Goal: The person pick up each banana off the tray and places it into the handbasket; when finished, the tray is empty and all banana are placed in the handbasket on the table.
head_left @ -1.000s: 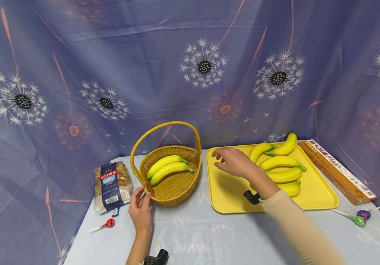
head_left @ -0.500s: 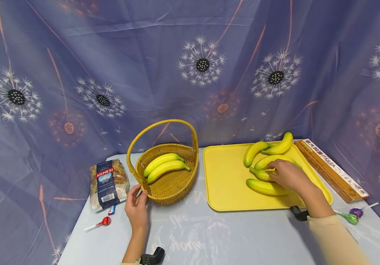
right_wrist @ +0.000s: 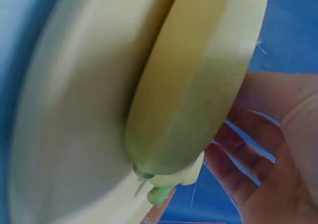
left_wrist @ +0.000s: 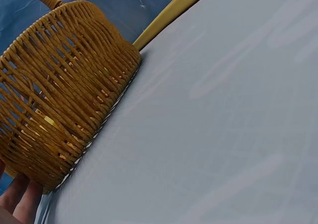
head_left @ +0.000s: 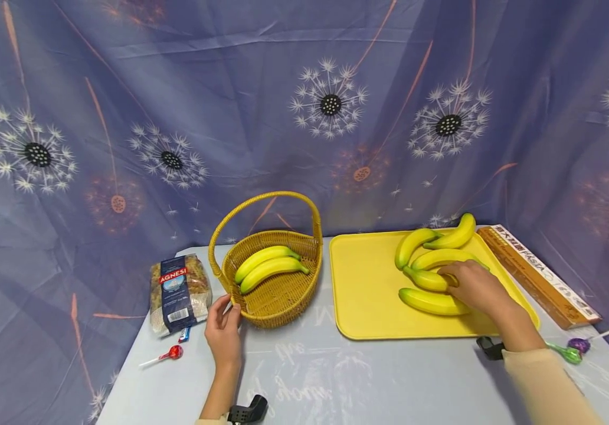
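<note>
At the near left rim of the wicker basket (head_left: pixel 283 321), my left hand (head_left: pixel 223 336) pinches the edge between thumb and fingers. Two bananas lie side by side inside. In the left wrist view the fingertips (left_wrist: pixel 25 199) touch the woven wall. Over the yellow tray (head_left: pixel 363 316), my right hand (head_left: pixel 481 289) grips the right end of a middle banana (head_left: pixel 428 280); its fingers hide that end. A nearer banana (head_left: pixel 434 302) lies in front of it, and fills much of the right wrist view. Behind lie another banana (head_left: pixel 445 257) and two more at the back.
Left of the basket stands a bag of pasta (head_left: pixel 179 292), with a red lollipop (head_left: pixel 175 352) and a small blue wrapper before it. A long pasta box (head_left: pixel 540 274) borders the tray's right side. Green (head_left: pixel 570 354) and purple lollipops lie near it. A curtain hangs behind.
My right hand has moved from above the tray's left part to the bananas on the right and taken hold of the middle one. My left hand stays at the basket rim.
</note>
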A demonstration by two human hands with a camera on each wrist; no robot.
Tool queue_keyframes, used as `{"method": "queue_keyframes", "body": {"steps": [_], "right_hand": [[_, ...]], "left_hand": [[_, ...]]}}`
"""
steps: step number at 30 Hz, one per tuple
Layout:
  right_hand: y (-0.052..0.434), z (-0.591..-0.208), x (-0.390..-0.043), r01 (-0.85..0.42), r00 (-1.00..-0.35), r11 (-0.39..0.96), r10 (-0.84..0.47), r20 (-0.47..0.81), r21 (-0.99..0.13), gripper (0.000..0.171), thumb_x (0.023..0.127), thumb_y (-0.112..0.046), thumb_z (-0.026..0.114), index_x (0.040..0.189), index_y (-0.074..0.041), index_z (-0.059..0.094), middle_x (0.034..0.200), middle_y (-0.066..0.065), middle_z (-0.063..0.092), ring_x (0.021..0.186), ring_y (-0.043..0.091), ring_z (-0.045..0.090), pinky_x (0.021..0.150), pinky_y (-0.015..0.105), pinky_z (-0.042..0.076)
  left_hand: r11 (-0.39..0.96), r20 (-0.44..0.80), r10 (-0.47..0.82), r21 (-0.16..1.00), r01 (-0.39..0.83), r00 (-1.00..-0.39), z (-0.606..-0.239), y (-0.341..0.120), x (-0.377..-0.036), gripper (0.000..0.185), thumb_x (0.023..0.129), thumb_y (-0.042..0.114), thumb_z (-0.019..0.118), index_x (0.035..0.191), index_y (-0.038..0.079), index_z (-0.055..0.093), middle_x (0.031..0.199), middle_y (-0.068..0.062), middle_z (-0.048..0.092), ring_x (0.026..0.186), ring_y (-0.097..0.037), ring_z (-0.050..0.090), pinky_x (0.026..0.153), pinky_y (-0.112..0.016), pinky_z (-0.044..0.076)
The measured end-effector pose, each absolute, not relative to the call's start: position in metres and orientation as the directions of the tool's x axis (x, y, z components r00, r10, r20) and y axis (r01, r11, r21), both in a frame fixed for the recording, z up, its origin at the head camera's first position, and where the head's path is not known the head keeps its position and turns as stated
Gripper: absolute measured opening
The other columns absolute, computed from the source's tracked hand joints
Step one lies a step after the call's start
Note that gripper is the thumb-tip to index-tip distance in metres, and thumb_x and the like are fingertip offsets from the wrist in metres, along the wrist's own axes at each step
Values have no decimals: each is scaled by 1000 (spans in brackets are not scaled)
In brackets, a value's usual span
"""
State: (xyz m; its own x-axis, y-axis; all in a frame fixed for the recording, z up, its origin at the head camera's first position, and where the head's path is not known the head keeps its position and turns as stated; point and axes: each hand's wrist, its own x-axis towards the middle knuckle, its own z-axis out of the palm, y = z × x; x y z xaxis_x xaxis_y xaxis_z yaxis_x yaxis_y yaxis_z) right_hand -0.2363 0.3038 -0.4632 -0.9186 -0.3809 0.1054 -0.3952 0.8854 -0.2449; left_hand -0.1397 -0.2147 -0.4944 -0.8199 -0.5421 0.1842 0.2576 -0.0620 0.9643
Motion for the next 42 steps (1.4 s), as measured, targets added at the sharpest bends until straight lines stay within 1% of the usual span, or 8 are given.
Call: {"method": "queue_keyframes", "body": {"steps": [5, 8, 12, 15, 19, 23, 36, 42], "right_hand": [[305, -460, -243, -484, -875, 843, -471, 110, -235, 35, 76, 0, 76, 110, -6, 71, 91, 1, 68, 77, 22, 57, 70, 42, 49], [304, -458, -245, -498, -866, 836, -491, 91, -231, 33, 75, 1, 74, 106, -11, 72, 74, -6, 58, 65, 13, 46, 60, 32, 40], [304, -459, -247, -493, -868, 838, -494, 59, -234, 31, 76, 1, 73, 101, -16, 71, 62, -8, 44, 59, 11, 40, 57, 29, 34], [307, -460, -247, -480, -873, 844, -486, 37, -241, 33, 76, 0, 75, 106, -13, 71, 67, -8, 49, 62, 12, 42, 58, 30, 36], [309, -460, -246, -465, -881, 852, -472, 32, -242, 40, 76, -4, 79, 115, -9, 69, 93, -1, 65, 75, 15, 53, 65, 36, 45], [307, -457, -245, -470, -879, 845, -475, 44, -256, 44, 76, -6, 80, 118, -8, 68, 109, 7, 67, 89, 22, 59, 74, 45, 50], [286, -435, -239, -508, -860, 813, -499, 108, -285, 44, 80, -10, 78, 121, -4, 65, 117, 13, 63, 108, 35, 58, 89, 55, 48], [253, -412, -236, -531, -845, 789, -522, 119, -309, 45, 83, -20, 77, 124, -10, 64, 115, 6, 63, 101, 25, 59, 84, 46, 49]], "left_hand": [[-51, 193, -545, 964, 262, -816, -495, -215, -140, 33, 93, 5, 62, 123, -7, 56, 127, -25, 56, 112, -43, 53, 81, -30, 56], [-54, 192, -544, 964, 262, -817, -495, -215, -141, 33, 93, 4, 62, 123, -7, 56, 127, -24, 56, 113, -42, 54, 82, -32, 56], [-48, 190, -545, 965, 256, -817, -495, -215, -140, 32, 93, 3, 62, 123, -8, 56, 126, -24, 56, 116, -39, 54, 84, -33, 55], [-44, 192, -545, 965, 257, -816, -494, -214, -139, 32, 93, 3, 62, 123, -8, 56, 126, -24, 56, 116, -39, 53, 83, -33, 55], [-56, 194, -540, 963, 265, -819, -493, -213, -139, 33, 93, 4, 62, 123, -8, 55, 127, -26, 55, 113, -43, 54, 83, -33, 56], [-60, 197, -538, 961, 271, -820, -493, -213, -139, 33, 93, 4, 61, 124, -8, 55, 127, -27, 54, 111, -44, 54, 81, -31, 56], [-57, 205, -541, 959, 279, -815, -494, -213, -139, 32, 93, 2, 61, 123, -9, 56, 126, -26, 56, 110, -44, 54, 78, -26, 56], [-54, 200, -541, 961, 271, -817, -494, -214, -139, 33, 93, 3, 61, 123, -9, 55, 126, -25, 56, 110, -42, 55, 81, -32, 56]]}}
